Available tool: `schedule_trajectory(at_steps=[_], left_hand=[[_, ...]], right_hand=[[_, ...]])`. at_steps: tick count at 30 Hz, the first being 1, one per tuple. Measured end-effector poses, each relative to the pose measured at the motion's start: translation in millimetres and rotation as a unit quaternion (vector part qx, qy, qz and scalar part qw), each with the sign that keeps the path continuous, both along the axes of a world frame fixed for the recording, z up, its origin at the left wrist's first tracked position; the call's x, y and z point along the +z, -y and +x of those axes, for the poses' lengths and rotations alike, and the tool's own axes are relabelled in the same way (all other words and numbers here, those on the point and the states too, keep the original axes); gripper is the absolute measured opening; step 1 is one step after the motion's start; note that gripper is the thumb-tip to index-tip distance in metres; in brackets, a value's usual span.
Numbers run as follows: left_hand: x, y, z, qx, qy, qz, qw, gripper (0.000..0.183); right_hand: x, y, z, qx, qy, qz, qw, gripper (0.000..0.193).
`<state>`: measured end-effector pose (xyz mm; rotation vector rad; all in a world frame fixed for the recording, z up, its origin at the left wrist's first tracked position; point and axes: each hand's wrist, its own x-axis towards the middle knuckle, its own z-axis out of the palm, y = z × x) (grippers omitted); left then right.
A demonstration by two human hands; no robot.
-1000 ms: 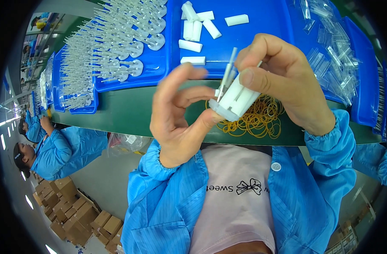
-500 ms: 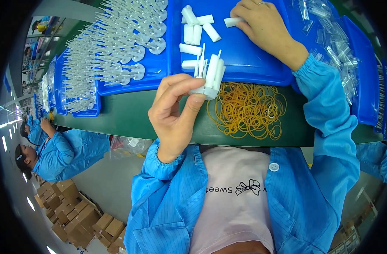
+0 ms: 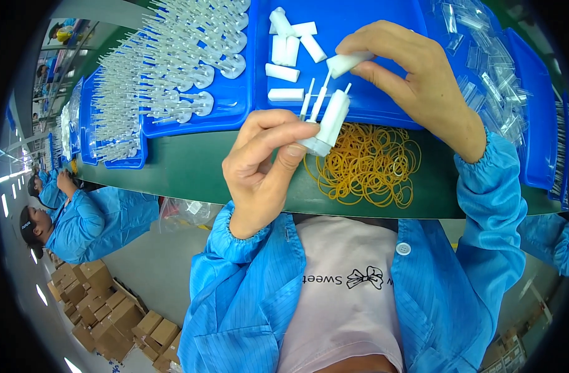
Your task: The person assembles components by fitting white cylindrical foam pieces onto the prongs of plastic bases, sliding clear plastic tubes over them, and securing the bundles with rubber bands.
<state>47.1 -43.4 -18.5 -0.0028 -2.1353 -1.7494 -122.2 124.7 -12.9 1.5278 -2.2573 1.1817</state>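
Observation:
Between thumb and fingers, my left hand (image 3: 263, 165) grips a white plastic base with upright pins (image 3: 319, 144). White sleeves (image 3: 335, 115) cover part of its pins, while other thin pins stand bare. Just above it, my right hand (image 3: 415, 74) pinches a loose white foam-like sleeve (image 3: 348, 61). That sleeve's lower end is at the tip of one bare pin; whether the pin has entered it I cannot tell. Several more white sleeves (image 3: 283, 73) lie in the blue tray (image 3: 384, 15) beyond my hands. A pile of yellow rubber bands (image 3: 374, 168) rests on the green table below the tray.
Trays at the left hold rows of white pinned bases (image 3: 185, 56). Clear plastic pieces (image 3: 483, 62) fill a blue tray at the right. The green table edge (image 3: 191, 199) runs in front of me. Co-workers (image 3: 85, 224) and cardboard boxes (image 3: 104, 304) are at the left.
My right hand has brought a white sleeve from the tray toward me, down to the pinned base. My left hand has shifted slightly right and tilted the base.

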Motion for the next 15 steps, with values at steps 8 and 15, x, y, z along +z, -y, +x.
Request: schedule_trajectory(at_steps=[8, 15], left_hand=[[-7, -9, 1, -0.021, -0.002, 0.216, 0.976, 0.018], [-3, -8, 3, -0.029, -0.032, 0.117, 0.992, 0.017]], right_hand=[[3, 1, 6, 0.011, 0.066, -0.085, 0.994, 0.023], [17, -5, 16, 0.125, 0.495, -0.163, 0.844, 0.025]])
